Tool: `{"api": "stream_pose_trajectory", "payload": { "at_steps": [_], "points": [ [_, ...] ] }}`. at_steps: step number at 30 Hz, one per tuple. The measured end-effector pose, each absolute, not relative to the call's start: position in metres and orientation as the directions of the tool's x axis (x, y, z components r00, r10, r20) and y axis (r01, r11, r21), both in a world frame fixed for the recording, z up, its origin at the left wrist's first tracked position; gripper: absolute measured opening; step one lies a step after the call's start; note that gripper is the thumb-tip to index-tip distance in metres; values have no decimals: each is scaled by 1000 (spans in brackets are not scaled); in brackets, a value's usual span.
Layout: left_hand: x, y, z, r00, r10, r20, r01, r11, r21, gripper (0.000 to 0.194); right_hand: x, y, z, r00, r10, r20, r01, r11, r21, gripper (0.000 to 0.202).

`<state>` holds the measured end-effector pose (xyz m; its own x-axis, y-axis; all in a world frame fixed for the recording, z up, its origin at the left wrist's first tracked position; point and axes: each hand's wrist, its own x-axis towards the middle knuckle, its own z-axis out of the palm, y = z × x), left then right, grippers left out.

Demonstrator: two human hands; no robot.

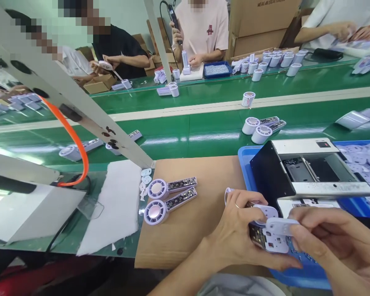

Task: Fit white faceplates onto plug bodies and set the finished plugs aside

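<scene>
My left hand (243,230) is clamped on a pale lilac plastic fan housing with exposed circuit board (265,236), long axis running left to right above the brown cardboard-topped counter (188,222), while my right hand (327,238) pinches a small white plastic cover piece (280,226) against its right end.

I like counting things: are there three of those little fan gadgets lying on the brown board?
No, only two fan gadgets lie side by side on the brown board, left of the left hand.

conveyor belt (203,135): green | tray (245,154): blue | hose (77,144): orange | fan units (169,199): pale lilac
</scene>
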<state>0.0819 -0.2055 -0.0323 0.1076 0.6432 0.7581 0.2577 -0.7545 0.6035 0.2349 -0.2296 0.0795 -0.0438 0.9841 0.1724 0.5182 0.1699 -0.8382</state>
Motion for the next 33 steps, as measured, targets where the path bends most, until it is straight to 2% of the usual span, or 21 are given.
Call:
{"api": "stream_pose_trajectory", "payload": {
  "at_steps": [7, 13, 20, 24, 26, 31, 33],
  "points": [
    [80, -202, -36, 129, 648, 751, 220, -757, 615, 95, 238, -225, 82, -79, 978, 191, 536, 204, -819, 71],
    [81, -205, -41, 143, 656, 741, 218, -751, 623, 90, 243, -226, 81, -97, 977, 192, 552, 213, -806, 69],
    [77, -210, -31, 266, 683, 681, 262, -731, 630, 86, 262, -241, 77, -114, 976, 188, 607, 218, -764, 56],
    [80, -204, -26, 230, 672, 703, 269, -739, 618, 84, 281, -248, 72, -305, 905, 298, 581, 424, -694, 28],
    [82, -203, -26, 208, 672, 711, 267, -738, 620, 85, 284, -249, 70, -372, 863, 341, 540, 501, -677, 22],
    [84, -204, -31, 203, 685, 699, 265, -726, 635, 88, 270, -251, 72, -163, 920, 356, 566, 383, -730, 16],
    [84, -205, -32, 214, 690, 692, 256, -723, 642, 87, 264, -248, 73, -90, 946, 310, 592, 301, -748, 28]
  ]
}}
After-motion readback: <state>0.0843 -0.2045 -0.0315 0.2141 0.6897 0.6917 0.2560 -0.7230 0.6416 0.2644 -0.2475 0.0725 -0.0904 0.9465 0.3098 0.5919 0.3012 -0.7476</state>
